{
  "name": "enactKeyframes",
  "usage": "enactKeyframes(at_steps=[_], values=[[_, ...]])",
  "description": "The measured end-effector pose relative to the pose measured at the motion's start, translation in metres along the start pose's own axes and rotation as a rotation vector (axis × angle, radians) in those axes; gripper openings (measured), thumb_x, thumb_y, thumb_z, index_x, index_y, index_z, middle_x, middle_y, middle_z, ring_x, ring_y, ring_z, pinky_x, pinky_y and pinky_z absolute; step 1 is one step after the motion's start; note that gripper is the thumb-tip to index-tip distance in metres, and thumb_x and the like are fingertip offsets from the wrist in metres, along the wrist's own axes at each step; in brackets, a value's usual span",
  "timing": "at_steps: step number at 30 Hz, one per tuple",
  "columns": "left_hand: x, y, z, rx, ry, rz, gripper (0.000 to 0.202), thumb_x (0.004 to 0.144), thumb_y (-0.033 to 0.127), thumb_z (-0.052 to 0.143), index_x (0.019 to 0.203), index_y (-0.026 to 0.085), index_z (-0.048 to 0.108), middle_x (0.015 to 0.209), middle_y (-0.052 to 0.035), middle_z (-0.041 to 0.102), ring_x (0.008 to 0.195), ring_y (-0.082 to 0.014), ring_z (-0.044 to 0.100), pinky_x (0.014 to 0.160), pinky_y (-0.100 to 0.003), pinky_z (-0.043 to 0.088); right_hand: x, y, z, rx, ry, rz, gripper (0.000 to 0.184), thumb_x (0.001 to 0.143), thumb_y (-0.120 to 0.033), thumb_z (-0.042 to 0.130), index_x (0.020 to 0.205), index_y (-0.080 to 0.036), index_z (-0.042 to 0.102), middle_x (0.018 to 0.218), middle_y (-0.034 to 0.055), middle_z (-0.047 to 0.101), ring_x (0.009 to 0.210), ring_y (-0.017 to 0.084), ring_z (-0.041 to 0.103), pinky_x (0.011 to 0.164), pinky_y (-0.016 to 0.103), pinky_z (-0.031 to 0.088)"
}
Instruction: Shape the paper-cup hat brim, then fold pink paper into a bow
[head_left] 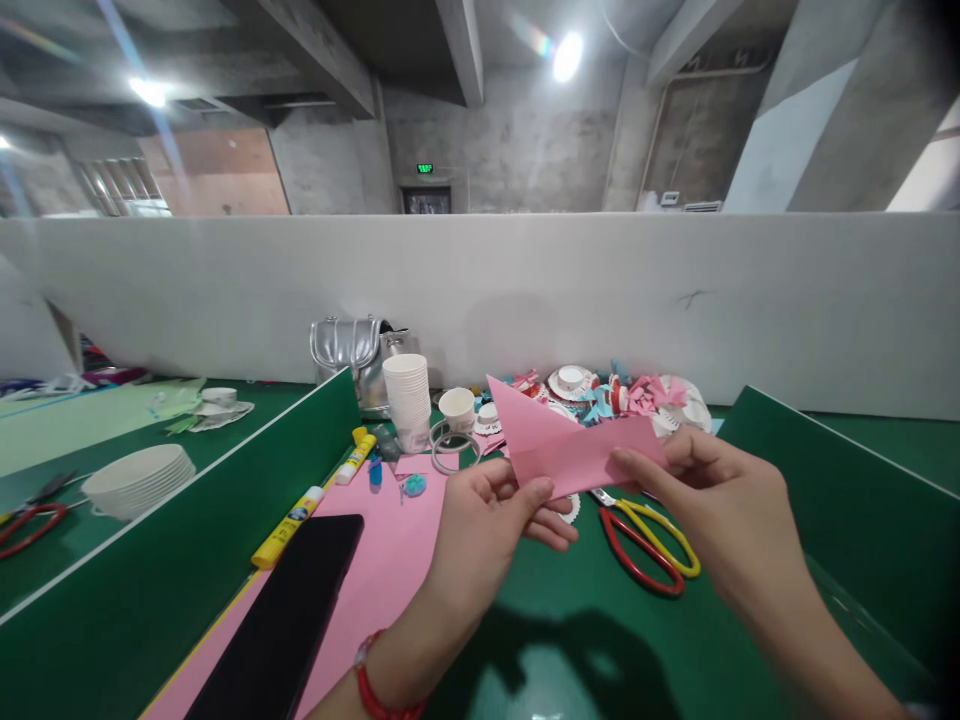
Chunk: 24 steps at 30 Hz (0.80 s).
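Across the top of the frame it's all raw grey concrete: a ceiling (405, 35) with chunky beams (326, 50), bright lights (568, 57) and rough walls (517, 150) behind. Under that, a long white partition (480, 260) runs the whole width, with a dark scribble (697, 297) on its right half. Then you get the green tabletop (720, 650), kinda glossy, and the hands' shadow (555, 660) lands on it at bottom center. Green dividers (225, 520) with pale top edges box the spot in on the left and right.

Lower left there's a big pink sheet (390, 530) with a black phone (292, 610) lying partly over it. Up against the partition, left of center, sits a shiny silver bag (349, 345).

Both hands are busy: the left hand (487, 540), red bracelet (367, 690) on the wrist, pinches the lower left of a folded pink paper (577, 455), and the right hand (735, 490) pinches its right end. So the paper's up off the table near frame center, pointed flap sticking up.

Red-and-yellow scissors (624, 560) lie just beside the right hand in the picture. Stacked white cups (406, 400) stand by the bag, yellow glue sticks (289, 528) line the left divider, and a tiny green sign (425, 168) glows upper middle.
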<state>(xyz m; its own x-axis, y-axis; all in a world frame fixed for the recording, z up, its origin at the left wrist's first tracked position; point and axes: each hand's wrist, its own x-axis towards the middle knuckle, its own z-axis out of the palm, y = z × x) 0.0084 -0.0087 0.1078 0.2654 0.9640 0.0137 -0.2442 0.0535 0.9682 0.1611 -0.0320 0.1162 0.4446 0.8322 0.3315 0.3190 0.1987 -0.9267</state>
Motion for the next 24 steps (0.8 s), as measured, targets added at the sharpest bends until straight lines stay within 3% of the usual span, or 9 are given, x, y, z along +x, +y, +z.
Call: enactKeyframes(at_steps=[7,10,13,18,22,24], values=[[0.000,0.000,-0.001,0.033,-0.001,0.040,0.011,0.069,0.017,0.059,0.063,0.010,0.054,0.049,-0.0007,0.061,0.036,-0.0109,0.056,0.034,-0.017,0.045,0.002,0.003,-0.001,0.092,-0.021,0.046,0.028,0.053,-0.028,0.073,0.052,-0.020,0.046,0.044,-0.0037,0.056,0.046,0.014,0.060,0.042,0.020,0.048],[0.000,0.002,-0.004,0.035,-0.032,0.078,0.008,0.072,0.017,0.056,0.073,0.009,0.055,0.052,-0.0019,0.062,0.040,-0.0118,0.059,0.038,-0.018,0.047,0.003,0.003,0.000,0.170,-0.053,0.069,0.028,0.055,-0.028,0.072,0.058,-0.021,0.046,0.048,-0.0041,0.058,0.049,0.014,0.061,0.047,0.021,0.051],[0.001,0.004,-0.007,0.042,-0.037,0.132,0.018,0.074,0.017,0.054,0.090,0.013,0.047,0.051,0.0007,0.061,0.040,-0.0129,0.059,0.037,-0.019,0.047,0.004,0.003,0.001,0.249,-0.088,0.069,0.032,0.057,-0.028,0.071,0.073,-0.023,0.044,0.053,-0.0047,0.062,0.047,0.013,0.060,0.048,0.023,0.051],[0.000,0.007,-0.012,0.129,-0.050,0.228,0.022,0.076,0.020,0.052,0.089,0.021,0.034,0.047,0.0078,0.054,0.031,-0.0109,0.051,0.026,-0.015,0.037,0.005,0.005,-0.001,0.265,-0.156,0.044,0.033,0.059,-0.029,0.070,0.080,-0.023,0.045,0.049,-0.0059,0.059,0.043,0.012,0.057,0.044,0.022,0.049],[-0.002,0.012,-0.018,0.362,-0.158,0.374,0.005,0.077,0.017,0.051,0.081,0.018,0.049,0.055,0.0033,0.057,0.044,-0.0103,0.056,0.039,-0.018,0.046,0.004,0.002,-0.001,0.232,-0.190,0.071,0.025,0.061,-0.031,0.069,0.072,-0.021,0.049,0.047,-0.0063,0.054,0.043,0.010,0.056,0.045,0.020,0.048],[-0.002,0.014,-0.022,0.530,-0.160,0.547,0.008,0.072,0.014,0.057,0.080,0.016,0.056,0.067,-0.0010,0.062,0.058,-0.0115,0.059,0.053,-0.021,0.050,0.003,-0.001,-0.001,0.228,-0.191,0.093,0.023,0.062,-0.031,0.068,0.070,-0.020,0.049,0.048,-0.0059,0.054,0.044,0.009,0.055,0.045,0.019,0.047]])
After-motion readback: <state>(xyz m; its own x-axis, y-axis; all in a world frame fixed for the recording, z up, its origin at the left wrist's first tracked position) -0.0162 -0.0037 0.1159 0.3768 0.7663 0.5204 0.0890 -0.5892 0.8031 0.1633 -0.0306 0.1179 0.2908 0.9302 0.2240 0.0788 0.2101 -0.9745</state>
